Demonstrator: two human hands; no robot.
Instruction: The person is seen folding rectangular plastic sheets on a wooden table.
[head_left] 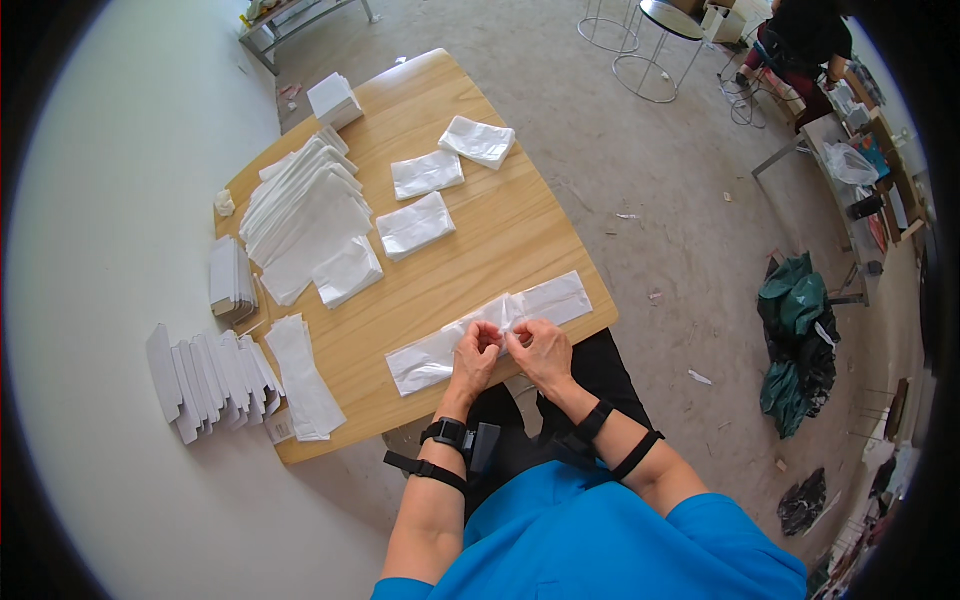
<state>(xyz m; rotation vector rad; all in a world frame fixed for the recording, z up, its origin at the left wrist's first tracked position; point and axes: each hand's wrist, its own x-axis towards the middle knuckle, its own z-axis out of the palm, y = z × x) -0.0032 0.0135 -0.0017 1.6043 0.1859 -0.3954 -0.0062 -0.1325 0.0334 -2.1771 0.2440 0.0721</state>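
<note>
Both hands meet over a long, thin white plastic bag [490, 328] that lies flat along the near edge of the wooden counter [480, 250], its length running from lower left to upper right. The left hand [477, 352] and the right hand [540, 348] sit close together at the bag's middle, fingers curled in — each grip is closed on a pinch of the bag's film, which bunches up slightly between them. The two ends of the bag stay flat on the wood on either side of the hands. Each forearm carries black straps, with a small black device on the left wrist. Farther back on the counter lie three folded white packets [415, 225], set apart from one another, and to their left a fanned stack of white bags [305, 215] with a smaller pile [347, 270] resting at its near end. A short stack of white sheets [335, 98] sits at the far corner. Along the counter's left edge — partly hanging past it — a strip of white bags [303, 375] lies beside rows of flat white card pieces [205, 380].
</note>
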